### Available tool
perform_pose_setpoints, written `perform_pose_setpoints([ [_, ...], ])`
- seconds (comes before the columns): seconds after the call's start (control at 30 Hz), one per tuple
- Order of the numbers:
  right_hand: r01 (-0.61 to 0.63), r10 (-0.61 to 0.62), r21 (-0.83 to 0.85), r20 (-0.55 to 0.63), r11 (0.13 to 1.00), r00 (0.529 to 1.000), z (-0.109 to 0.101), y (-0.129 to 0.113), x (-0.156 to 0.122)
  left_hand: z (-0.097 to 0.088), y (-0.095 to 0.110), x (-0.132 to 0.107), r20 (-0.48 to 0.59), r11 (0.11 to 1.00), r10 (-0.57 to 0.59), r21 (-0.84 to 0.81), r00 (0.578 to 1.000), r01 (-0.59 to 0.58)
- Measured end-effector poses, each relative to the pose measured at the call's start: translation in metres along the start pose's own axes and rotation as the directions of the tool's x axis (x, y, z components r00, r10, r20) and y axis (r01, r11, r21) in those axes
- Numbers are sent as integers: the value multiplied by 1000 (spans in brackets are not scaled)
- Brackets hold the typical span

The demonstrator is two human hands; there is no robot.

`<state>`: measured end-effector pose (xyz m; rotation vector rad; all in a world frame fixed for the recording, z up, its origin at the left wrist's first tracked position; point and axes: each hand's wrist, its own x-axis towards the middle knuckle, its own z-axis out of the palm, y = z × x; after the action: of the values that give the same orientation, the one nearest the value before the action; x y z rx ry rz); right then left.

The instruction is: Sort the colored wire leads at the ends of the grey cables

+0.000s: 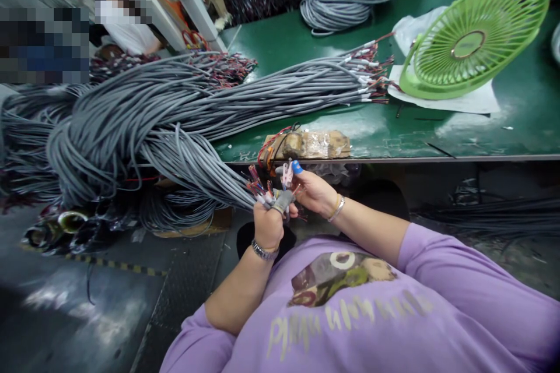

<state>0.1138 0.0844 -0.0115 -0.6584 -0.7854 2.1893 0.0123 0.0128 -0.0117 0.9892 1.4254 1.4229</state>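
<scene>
My left hand (270,222) is closed around the stripped end of a bundle of grey cables (219,172), with grey covering on its thumb. Short red, brown and white wires (257,183) fan out above that hand. Close beside it, my right hand (318,193) is pinched on thin wire ends, a blue cover on its thumb. A small pale pink-and-white piece (287,175) sticks up by the right thumb; its kind is unclear. Both hands are just off the bench's front edge, below a wooden block (317,144) wrapped in clear tape.
On the green bench (280,41) lie long grey cables (280,90) with bared ends, a coiled cable (350,1) and a green fan (468,44) over white paper. More cables (100,128) drape over the left end. A person (126,26) is at the upper left.
</scene>
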Motion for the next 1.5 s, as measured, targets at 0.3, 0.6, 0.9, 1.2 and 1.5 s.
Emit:
perform_pose_setpoints([
  [0.3, 10, -10, -2, 0, 1000, 1000, 5, 0, -1, -1, -4, 0, 2, 1000, 9, 5, 1000, -9],
  [0.6, -53, 51, 53, 39, 997, 998, 0, 3, -1, -3, -6, -2, -8, 999, 28, 19, 1000, -28],
  [0.9, -111, 115, 259, -1, 960, 993, -21, 7, 1, -6, -1, -9, 10, 999, 35, -4, 999, -35],
  [1.2, -125, 192, -304, 202, 945, 961, -38, -8, -24, -22, -9, -22, 86, 979, 113, 160, 990, -126],
  [1.5, 153, -31, -624, 201, 766, 979, -21, -3, -27, -30, -8, -13, 297, 945, -66, 326, 953, -36],
])
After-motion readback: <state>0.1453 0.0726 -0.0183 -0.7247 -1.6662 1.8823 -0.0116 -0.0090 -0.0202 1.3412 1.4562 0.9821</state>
